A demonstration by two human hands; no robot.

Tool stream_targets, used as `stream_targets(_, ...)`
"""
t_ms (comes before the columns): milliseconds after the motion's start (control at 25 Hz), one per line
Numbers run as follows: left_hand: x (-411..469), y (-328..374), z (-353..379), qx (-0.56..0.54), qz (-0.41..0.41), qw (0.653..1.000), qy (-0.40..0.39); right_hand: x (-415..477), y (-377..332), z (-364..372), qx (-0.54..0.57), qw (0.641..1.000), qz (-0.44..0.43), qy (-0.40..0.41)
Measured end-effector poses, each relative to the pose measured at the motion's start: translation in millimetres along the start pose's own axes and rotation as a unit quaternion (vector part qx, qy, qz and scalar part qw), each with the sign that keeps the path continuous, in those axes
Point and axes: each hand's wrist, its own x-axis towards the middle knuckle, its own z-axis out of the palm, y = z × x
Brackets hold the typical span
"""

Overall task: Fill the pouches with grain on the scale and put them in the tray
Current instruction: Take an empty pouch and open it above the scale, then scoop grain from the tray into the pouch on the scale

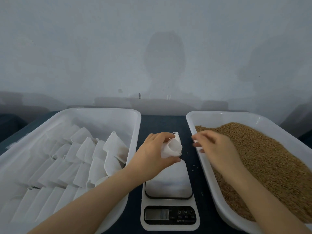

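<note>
**Pouch held over scale**

Left tray [101,111] holds stacked pouches [81,154]. Left hand [152,154] grips one white pouch [173,147] above the scale [168,183]. Right hand [217,149], blurred, hovers at the grain tray [219,114] rim; its grip cannot be told.

pouch [173,148] white, crumpled, over scale [168,183] | grain [270,157] brown, heaped in right tray [190,119]

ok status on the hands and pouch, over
Left hand grips small white mesh pouch over white digital scale. Right hand blurred above brown grain tray, grip unclear. Nothing in the way.
</note>
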Motion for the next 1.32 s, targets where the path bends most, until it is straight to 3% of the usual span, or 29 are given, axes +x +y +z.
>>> stream_targets(80, -0.1, 0.2, -0.9, -0.023, -0.018, 0.999, -0.022, 18.2, 19.8, -20.2, -0.182, 0.982, 0.043, 0.002)
stream_targets(160, 0.1, 1.8, -2.0, -0.032, -0.027, 0.998, -0.043, 29.2, 43.8, -34.0, -0.364, 0.918, 0.131, -0.092)
stream_targets(240, -0.4, 3.8, -3.5, -0.038, -0.034, 0.997, -0.061, 31.6, 64.3, -34.5, -0.426, 0.87, 0.18, -0.171)
stream_targets(320, -0.9, 6.8, -4.1, -0.04, -0.038, 0.996, -0.077, 32.3, 74.0, -30.6, -0.4, 0.877, 0.186, -0.192)
stream_targets(440, -1.1, 9.3, -6.3, -0.041, -0.05, 0.994, -0.087, 33.8, 74.6, -31.8, -0.367, 0.897, 0.19, -0.159)
stream_targets(600, -1.8, 10.4, -7.6, -0.044, -0.053, 0.993, -0.092, 35.5, 75.1, -43.0, -0.272, 0.93, 0.246, -0.023)
stream_targets(720, -2.0, 11.9, -7.1, -0.045, -0.05, 0.993, -0.097, 35.5, 81.7, -52.0, -0.313, 0.909, 0.272, 0.05)
stream_targets(840, -1.9, 12.9, -7.3, -0.043, -0.053, 0.992, -0.101, 33.5, 89.0, -49.3, -0.344, 0.894, 0.286, 0.022)
stream_targets(1000, -2.2, 12.5, -8.0, -0.04, -0.055, 0.992, -0.107, 32.1, 87.4, -36.5, -0.34, 0.908, 0.236, -0.064)
stream_targets(1160, -2.6, 12.4, -7.7, -0.047, -0.057, 0.991, -0.114, 30.7, 81.3, -22.6, -0.218, 0.936, 0.253, -0.107)
stream_targets(1320, -2.0, 11.4, -7.2, -0.05, -0.057, 0.99, -0.119, 27.2, 75.8, -16.6, -0.07, 0.943, 0.311, -0.095)
